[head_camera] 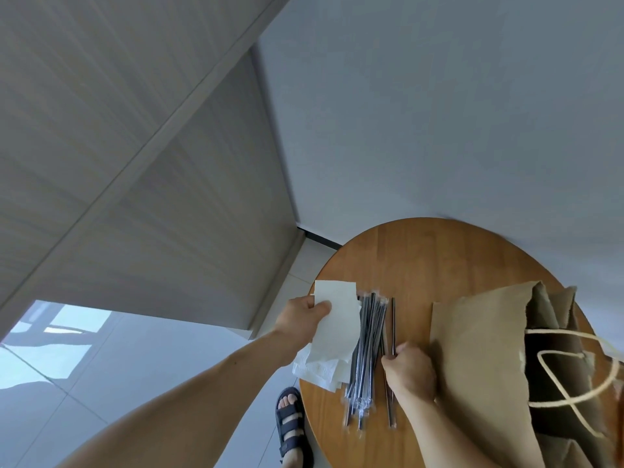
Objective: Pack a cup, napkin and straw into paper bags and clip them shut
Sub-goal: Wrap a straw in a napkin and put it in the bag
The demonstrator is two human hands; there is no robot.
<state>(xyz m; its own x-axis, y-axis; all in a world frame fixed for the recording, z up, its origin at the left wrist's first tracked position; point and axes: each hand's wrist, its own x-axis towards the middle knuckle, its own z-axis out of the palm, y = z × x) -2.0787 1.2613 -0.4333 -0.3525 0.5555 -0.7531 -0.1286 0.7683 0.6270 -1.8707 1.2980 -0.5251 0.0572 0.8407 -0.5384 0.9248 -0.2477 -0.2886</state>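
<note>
My left hand [302, 319] pinches a white folded napkin [337, 325] lifted above the napkin pile [317, 369] at the round table's left edge. A bundle of wrapped dark straws [366, 349] lies beside the pile. My right hand [410, 371] pinches a single wrapped straw [392, 327] just right of the bundle. A brown paper bag [479, 359] stands open on the right with cord handles [574, 376]; its dark inside hides any cup.
The round wooden table [422, 258] stands close to a white wall and a grey cabinet. A sandalled foot [292, 427] rests on the tiled floor below the table's left edge. More brown bag paper shows at the bottom right corner.
</note>
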